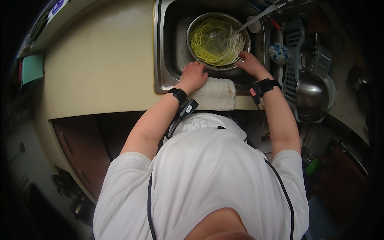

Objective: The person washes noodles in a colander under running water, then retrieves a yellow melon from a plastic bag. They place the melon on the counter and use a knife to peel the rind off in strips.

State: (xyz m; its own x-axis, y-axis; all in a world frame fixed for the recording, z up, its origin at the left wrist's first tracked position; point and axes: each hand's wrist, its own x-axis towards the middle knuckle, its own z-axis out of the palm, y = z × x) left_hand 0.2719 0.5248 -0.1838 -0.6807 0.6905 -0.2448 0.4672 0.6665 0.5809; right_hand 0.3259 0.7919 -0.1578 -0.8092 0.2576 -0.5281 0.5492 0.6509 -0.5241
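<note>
A round stainless steel bowl stands in the metal sink. It holds water and long, thin yellow-green stalks with pale ends, like yellow chives. A stream of water falls into it from the upper right. My left hand is at the bowl's lower left rim, fingers bent over the sink's front edge; their grip is hidden. At the lower right rim is my right hand, thumb and forefinger apart beside the pale stalk ends.
A folded white cloth lies over the sink's front edge. Right of the sink are a blue-and-white scrubber, a slotted plastic rack and an upturned metal bowl. The beige countertop extends left. Dark cables hang from both wrist devices.
</note>
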